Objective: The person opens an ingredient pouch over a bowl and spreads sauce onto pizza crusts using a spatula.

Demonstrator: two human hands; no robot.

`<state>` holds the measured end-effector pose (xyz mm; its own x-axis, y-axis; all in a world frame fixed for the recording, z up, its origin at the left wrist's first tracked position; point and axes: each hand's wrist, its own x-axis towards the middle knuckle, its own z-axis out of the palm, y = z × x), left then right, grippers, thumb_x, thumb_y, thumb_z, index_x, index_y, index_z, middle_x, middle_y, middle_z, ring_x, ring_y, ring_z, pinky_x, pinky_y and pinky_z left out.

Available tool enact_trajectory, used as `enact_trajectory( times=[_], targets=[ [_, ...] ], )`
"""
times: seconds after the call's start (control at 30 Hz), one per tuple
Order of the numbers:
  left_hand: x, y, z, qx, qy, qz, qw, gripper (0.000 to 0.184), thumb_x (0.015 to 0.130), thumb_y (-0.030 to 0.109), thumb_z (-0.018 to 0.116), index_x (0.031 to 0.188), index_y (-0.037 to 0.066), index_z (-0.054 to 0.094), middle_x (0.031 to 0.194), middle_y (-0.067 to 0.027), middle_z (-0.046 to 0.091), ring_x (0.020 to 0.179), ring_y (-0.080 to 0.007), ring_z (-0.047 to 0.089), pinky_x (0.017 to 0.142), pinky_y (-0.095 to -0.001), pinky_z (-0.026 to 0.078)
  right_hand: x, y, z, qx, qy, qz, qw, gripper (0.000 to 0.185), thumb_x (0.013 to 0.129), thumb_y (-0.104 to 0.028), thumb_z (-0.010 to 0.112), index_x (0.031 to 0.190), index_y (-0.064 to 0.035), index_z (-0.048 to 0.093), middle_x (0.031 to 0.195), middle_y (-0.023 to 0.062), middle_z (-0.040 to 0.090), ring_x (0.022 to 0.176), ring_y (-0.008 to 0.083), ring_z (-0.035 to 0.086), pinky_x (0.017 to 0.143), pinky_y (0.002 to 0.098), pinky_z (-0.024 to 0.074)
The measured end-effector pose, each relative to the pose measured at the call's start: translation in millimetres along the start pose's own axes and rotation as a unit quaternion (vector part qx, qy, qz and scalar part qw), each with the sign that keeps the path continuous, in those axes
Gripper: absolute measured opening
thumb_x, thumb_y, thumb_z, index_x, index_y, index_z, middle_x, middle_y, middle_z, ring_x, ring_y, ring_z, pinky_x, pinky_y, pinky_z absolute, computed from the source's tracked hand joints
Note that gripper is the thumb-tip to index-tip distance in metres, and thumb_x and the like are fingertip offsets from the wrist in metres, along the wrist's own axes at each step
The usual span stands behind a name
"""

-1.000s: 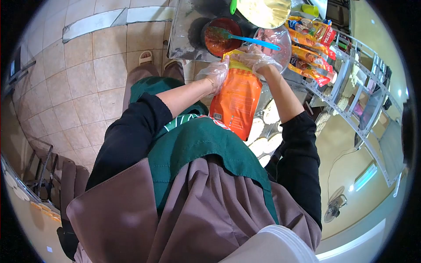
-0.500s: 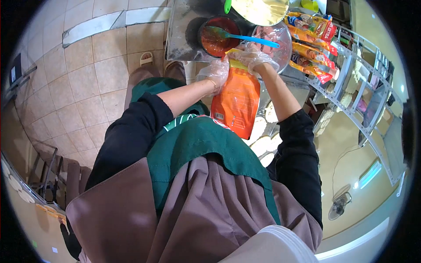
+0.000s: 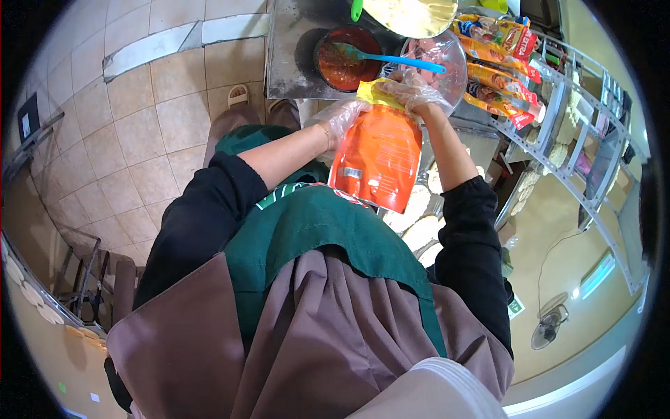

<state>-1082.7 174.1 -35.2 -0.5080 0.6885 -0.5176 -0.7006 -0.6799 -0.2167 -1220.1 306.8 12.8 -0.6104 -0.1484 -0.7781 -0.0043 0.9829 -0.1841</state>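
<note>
An orange pouch [image 3: 382,155] with a yellow top hangs in front of my green apron, its printed back towards me. My left hand [image 3: 342,120], in a clear plastic glove, grips its upper left edge. At the upper right corner, my right hand [image 3: 417,91], gloved the same way, has its fingers closed on the yellow top. Whether the pouch's top is cut cannot be made out. Just beyond the hands stands a dark pan [image 3: 335,73] of red sauce, with a blue spatula [image 3: 401,61] lying across it. A clear bowl [image 3: 457,73] with pinkish contents is beside my right hand.
A bowl of pale yellow food [image 3: 412,15] sits at the back of the metal table [image 3: 293,49]. Several orange and yellow packets [image 3: 495,66] lie on the right, near a metal rack [image 3: 551,160]. Flat pale dough rounds [image 3: 417,206] are below my right arm.
The pouch's lower end has swung slightly left and its face has turned towards the light. My left hand has shifted a little to the left; both hands keep hold.
</note>
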Motion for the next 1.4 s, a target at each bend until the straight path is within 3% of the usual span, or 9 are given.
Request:
enact_trajectory(
  times=[0.23,0.47,0.57,0.83,0.9,1.03,1.17,1.23,1.4],
  targets=[
    [-22.4,6.9,-12.6,0.03,-0.017,-0.076,0.996,0.032,0.078,0.022,0.058,0.102,0.002,0.057,0.1,-0.0125,0.063,0.087,-0.0251,0.061,0.083,-0.0394,0.047,1.2,19.1,16.4,0.017,0.125,-0.005,0.992,0.039,0.07,-0.034,0.07,0.09,-0.0008,0.065,0.085,0.0143,0.065,0.08,0.0249,0.062,0.078,0.0352,0.0464],
    [-31.5,14.7,2.5,0.103,-0.017,-0.128,0.986,0.031,0.077,0.02,0.06,0.103,0.002,0.056,0.1,-0.0128,0.062,0.089,-0.0245,0.061,0.085,-0.0401,0.047,-21.0,40.5,10.0,0.125,0.068,0.071,0.987,0.035,0.076,-0.027,0.068,0.094,0.0031,0.063,0.079,0.0083,0.063,0.069,0.0168,0.058,0.064,0.0318,0.0462],
    [-45.8,20.0,19.6,0.246,-0.047,0.025,0.968,0.034,0.081,0.011,0.059,0.112,0.002,0.049,0.111,-0.0107,0.058,0.099,-0.0228,0.058,0.086,-0.038,0.047,-57.1,27.6,-13.0,0.231,0.139,-0.041,0.962,0.028,0.078,-0.02,0.067,0.097,0.001,0.063,0.084,0.0032,0.063,0.073,0.0103,0.058,0.067,0.027,0.0457],
    [-35.0,21.1,45.7,0.398,-0.074,0.263,0.876,0.031,0.08,-0.003,0.06,0.11,0.001,0.052,0.107,-0.0061,0.059,0.095,-0.014,0.056,0.085,-0.0295,0.046,-140.5,52.7,-38.4,0.537,0.143,-0.187,0.81,0.055,0.071,-0.015,0.075,0.12,-0.0071,0.051,0.108,0.0022,0.058,0.099,0.0113,0.053,0.083,0.0268,0.0441],
    [-25.8,22.9,62.7,0.378,-0.13,0.259,0.879,0.034,0.079,-0.003,0.061,0.112,0.001,0.052,0.108,-0.0057,0.059,0.097,-0.0134,0.055,0.087,-0.0289,0.045,-156.4,68.1,-25.9,0.684,0.116,-0.178,0.698,0.058,0.071,-0.015,0.074,0.123,-0.0078,0.048,0.114,0.0024,0.056,0.1,0.0108,0.053,0.084,0.0278,0.0446],
    [4.8,29.3,103.3,0.423,-0.212,0.259,0.842,0.037,0.081,-0.001,0.059,0.117,0.0,0.049,0.111,-0.0069,0.057,0.099,-0.015,0.055,0.088,-0.029,0.044,-181.6,78.2,-11.9,0.627,0.149,-0.105,0.757,0.045,0.076,-0.014,0.07,0.118,-0.0073,0.054,0.109,0.0018,0.06,0.096,0.0116,0.057,0.083,0.028,0.046],
    [23.2,23.1,159.3,0.481,-0.155,0.191,0.841,0.045,0.081,-0.003,0.056,0.124,0.0,0.041,0.119,-0.0083,0.052,0.109,-0.0148,0.05,0.093,-0.0302,0.041,-183.5,102.7,-10.1,0.66,0.268,-0.127,0.69,0.029,0.081,-0.016,0.066,0.107,-0.0054,0.061,0.098,0.0008,0.063,0.088,0.01,0.057,0.078,0.0267,0.0458],
    [28.1,20.7,182.8,0.62,-0.164,0.363,0.676,0.055,0.08,-0.005,0.055,0.13,0.001,0.032,0.126,-0.0101,0.047,0.116,-0.0158,0.044,0.095,-0.0302,0.039,-176.2,115.9,-15.0,0.664,0.311,-0.122,0.669,0.023,0.082,-0.016,0.065,0.102,-0.005,0.063,0.096,0.0011,0.063,0.086,0.0095,0.057,0.077,0.0259,0.0458],
    [33.1,25.1,175.5,0.592,-0.226,0.374,0.677,0.056,0.081,-0.005,0.056,0.131,0.004,0.033,0.123,-0.0113,0.049,0.115,-0.0184,0.047,0.094,-0.0308,0.041,-149.1,147.1,-46.9,0.72,0.486,-0.044,0.492,0.024,0.084,-0.013,0.062,0.106,-0.0033,0.059,0.099,0.0029,0.062,0.087,0.0121,0.057,0.077,0.0258,0.0452]
  ],
)
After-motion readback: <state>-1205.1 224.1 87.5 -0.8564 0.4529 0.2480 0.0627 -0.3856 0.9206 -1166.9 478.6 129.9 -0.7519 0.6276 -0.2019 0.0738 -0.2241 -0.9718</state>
